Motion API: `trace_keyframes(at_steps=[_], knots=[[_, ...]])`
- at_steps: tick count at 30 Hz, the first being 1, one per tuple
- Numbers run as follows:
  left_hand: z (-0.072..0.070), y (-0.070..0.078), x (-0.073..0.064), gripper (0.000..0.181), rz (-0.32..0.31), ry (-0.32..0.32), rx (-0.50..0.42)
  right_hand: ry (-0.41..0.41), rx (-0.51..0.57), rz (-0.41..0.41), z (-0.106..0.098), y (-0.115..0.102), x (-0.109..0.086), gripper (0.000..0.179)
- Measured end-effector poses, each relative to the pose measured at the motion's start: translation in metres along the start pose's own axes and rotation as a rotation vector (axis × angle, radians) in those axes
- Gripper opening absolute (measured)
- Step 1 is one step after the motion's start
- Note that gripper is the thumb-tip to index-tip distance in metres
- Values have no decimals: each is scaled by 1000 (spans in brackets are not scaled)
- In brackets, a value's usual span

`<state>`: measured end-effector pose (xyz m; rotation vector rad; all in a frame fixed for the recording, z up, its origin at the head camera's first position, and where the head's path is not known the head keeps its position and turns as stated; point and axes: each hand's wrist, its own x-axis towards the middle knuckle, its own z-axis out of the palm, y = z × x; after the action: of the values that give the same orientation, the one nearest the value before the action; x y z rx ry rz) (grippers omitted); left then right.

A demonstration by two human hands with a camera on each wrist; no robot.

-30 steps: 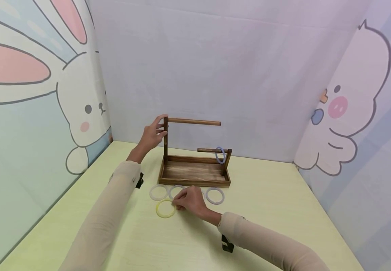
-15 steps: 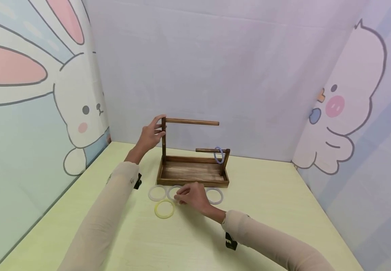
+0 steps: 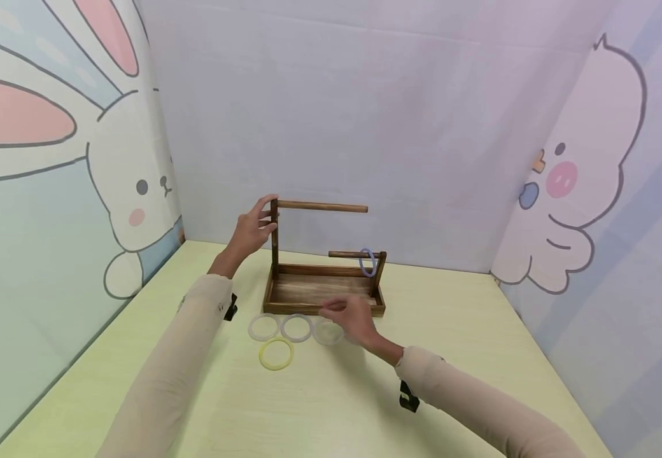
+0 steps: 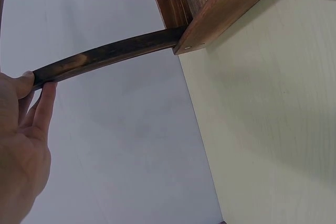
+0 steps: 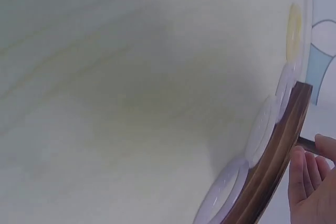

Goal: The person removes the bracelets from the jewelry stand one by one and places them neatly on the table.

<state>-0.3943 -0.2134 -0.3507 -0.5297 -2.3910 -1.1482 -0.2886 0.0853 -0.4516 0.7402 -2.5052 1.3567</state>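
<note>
My left hand point(image 3: 253, 229) grips the top of the tall post point(image 3: 275, 245) of a dark wooden rack; in the left wrist view thumb and fingers pinch the post's point(image 4: 105, 56) end. My right hand point(image 3: 354, 318) hovers over the tray's front edge with fingers loosely bent, and nothing shows between them. The right wrist view has its fingers point(image 5: 297, 177) fairly straight. Beneath it lie several pale translucent rings, one partly hidden by the hand. A yellow ring point(image 3: 261, 353) lies in front of them. A blue ring point(image 3: 361, 263) hangs on the rack's short bar.
The rack's tray point(image 3: 285, 309) stands on the pale yellow table point(image 3: 451, 356). Its long upper bar point(image 3: 322, 206) points right from the tall post; the short bar point(image 3: 342, 254) points left from the lower post. A curtain point(image 3: 331, 114) hangs close behind.
My right hand has moved right and away from beside the yellow ring, over the pale rings to the tray edge. The yellow ring stays on the table. My left hand keeps its grip.
</note>
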Motion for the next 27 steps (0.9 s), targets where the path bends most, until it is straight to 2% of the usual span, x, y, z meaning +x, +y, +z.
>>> trace_keyframes(at_steps=[6, 11, 20, 27], knots=[[0, 0, 0, 75, 4, -3, -14, 84, -82, -16, -18, 2, 6, 15], [0, -1, 0, 75, -3, -6, -22, 120, -78, -13, -29, 8, 6, 16], [0, 0, 0, 75, -10, -8, -15, 207, -68, 81, -52, 23, 11, 15], [1, -1, 0, 74, -5, -4, -6, 279, -110, 136, -75, 34, 21, 21]])
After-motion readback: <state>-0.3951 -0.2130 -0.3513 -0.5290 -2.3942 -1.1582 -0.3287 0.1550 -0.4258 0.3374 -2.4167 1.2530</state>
